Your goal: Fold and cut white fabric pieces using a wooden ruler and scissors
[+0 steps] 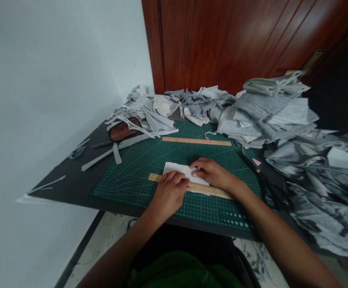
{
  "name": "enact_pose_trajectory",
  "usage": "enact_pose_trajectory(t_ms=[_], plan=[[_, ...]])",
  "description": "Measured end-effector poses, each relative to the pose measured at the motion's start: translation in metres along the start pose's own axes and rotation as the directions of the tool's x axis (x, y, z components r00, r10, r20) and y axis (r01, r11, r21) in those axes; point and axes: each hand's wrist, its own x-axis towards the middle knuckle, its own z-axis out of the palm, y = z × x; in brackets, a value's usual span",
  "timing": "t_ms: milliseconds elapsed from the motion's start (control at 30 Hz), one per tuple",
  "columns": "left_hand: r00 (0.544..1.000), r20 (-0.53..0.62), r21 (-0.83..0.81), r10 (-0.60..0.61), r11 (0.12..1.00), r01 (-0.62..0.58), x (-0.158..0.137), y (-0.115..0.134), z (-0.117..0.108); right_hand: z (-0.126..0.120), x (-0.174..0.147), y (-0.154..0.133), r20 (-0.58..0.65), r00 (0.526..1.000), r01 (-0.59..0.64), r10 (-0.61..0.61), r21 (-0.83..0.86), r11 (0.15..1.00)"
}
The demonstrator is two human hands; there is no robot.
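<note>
A piece of white cloth lies on the green cutting mat, with a wooden ruler across its near part. My left hand presses down on the ruler and cloth with bent fingers. At the cloth's far right edge, my right hand has its fingers curled together. A small pinkish spot shows by its fingertips, and I cannot make out what it is. The right wrist passes over the ruler's right part.
A second wooden ruler lies farther back on the mat. Black scissors and a pink triangular piece sit at the right. Grey cloth piles line the back and right. A brown-and-black pad rests at left among cloth strips.
</note>
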Motion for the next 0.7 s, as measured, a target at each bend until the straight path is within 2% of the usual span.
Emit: enact_pose_trajectory(t_ms=[400, 700], plan=[[1.000, -0.011, 0.021, 0.002, 1.000, -0.002, -0.0012, 0.0000, 0.0023, -0.0016, 0.0013, -0.0002, -0.011, 0.999, -0.052, 0.053, 0.037, 0.998], [1.000, -0.002, 0.030, -0.006, 1.000, 0.006, 0.0004, -0.0009, 0.0025, 0.0005, 0.0019, 0.0081, -0.042, 0.998, -0.034, 0.037, 0.064, 0.997]])
